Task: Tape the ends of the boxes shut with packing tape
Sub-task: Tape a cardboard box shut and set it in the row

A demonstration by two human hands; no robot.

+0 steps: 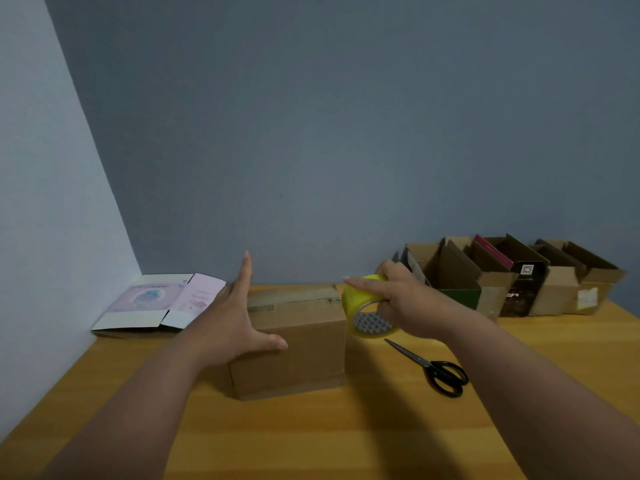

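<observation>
Now left hand flat on box, right hand gripping tape roll

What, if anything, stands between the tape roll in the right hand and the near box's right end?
Nothing visible. The right hand grips the tape roll right at the top right corner of the box. The scissors lie lower right on the table, outside that path.

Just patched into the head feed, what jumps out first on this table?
The yellow tape roll, gripped by the right hand at the upper right corner of the cardboard box mid-table. The left hand rests flat-fingered against the box's left side. Black scissors lie on the table right of the box.
</observation>
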